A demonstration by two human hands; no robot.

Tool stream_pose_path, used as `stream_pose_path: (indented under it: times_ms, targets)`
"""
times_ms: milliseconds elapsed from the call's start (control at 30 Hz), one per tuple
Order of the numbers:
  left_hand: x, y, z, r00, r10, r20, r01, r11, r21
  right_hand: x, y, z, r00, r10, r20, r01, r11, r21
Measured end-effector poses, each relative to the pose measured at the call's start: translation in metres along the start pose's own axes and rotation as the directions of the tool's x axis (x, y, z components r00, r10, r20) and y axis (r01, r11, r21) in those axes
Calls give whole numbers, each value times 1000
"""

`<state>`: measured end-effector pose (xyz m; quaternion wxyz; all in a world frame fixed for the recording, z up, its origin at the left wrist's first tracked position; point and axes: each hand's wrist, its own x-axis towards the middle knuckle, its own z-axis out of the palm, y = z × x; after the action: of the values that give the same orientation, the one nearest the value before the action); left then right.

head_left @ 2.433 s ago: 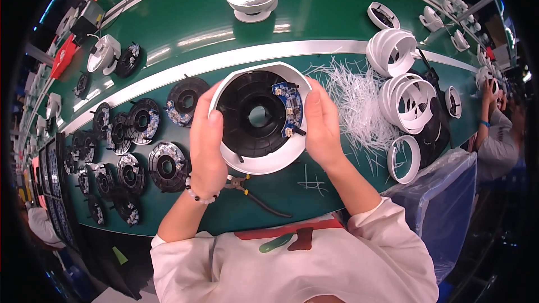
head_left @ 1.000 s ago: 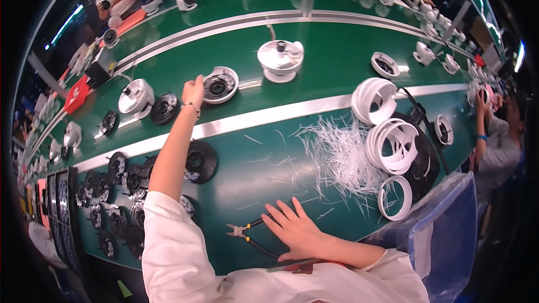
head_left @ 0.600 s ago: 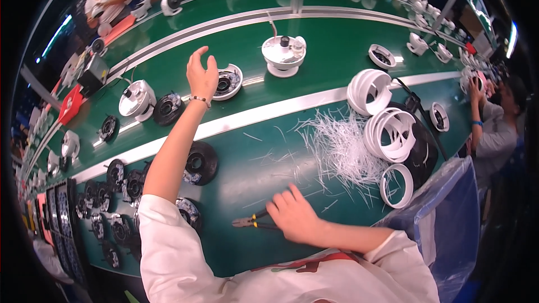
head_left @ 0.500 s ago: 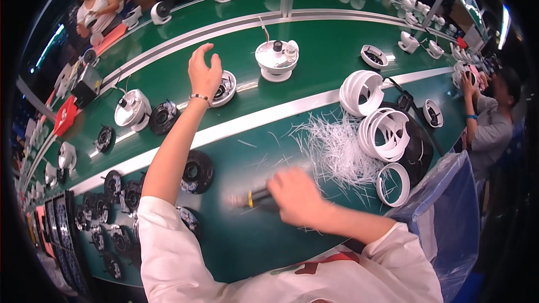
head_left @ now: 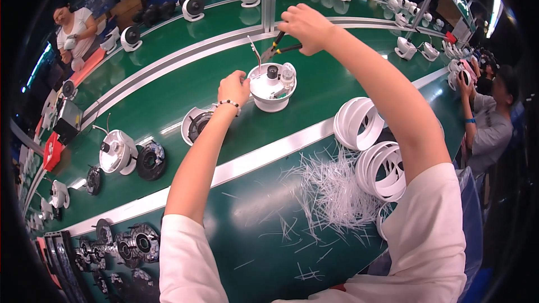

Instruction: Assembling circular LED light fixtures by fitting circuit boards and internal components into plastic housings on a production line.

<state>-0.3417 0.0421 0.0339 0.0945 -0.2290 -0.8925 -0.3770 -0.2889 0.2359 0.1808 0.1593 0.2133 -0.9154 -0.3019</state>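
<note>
My right hand is closed around cutting pliers with black and yellow handles, spread somewhat apart. The jaws are beside a thin upright cable rising from a white round housing on the green belt. A black cylinder and a clear part show inside the housing. My left hand has its fingers curled at the housing's left rim, partly hiding what they grip. Under my left forearm, a white ring-shaped part with a black core lies partly covered.
Cut white plastic strips lie heaped on the near table. Stacked white rings stand beside them. Several black round parts sit at left. Another white housing stands on the belt. A metal post rises beyond; co-workers sit around.
My right hand has swung up and forward from the near table with the pliers to the housing. My left hand has come down to the housing's rim. The view has shifted.
</note>
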Motion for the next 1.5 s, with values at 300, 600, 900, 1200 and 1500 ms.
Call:
stream_pose_path:
  times_ms: [300,600,900,1200,1500]
  targets:
    - [10,5,28,996,-7,-86,4,999,-41,16,-8,34,988,-87,131,91,996,-20]
    - [8,18,36,988,-123,-94,119,992,-39,20,-20,27,958,-38,286,41,999,-4]
    - [-106,47,-43,778,349,523,-303,937,-174,-28,24,-5,985,147,-87,-143,989,46]
    - [-162,-80,-125,979,-116,165,-29,727,686,2,-32,-56,932,-25,-362,82,986,142]
    - [-277,2,-150,938,151,313,-286,848,447,57,-104,-101,855,-123,-503,249,949,193]
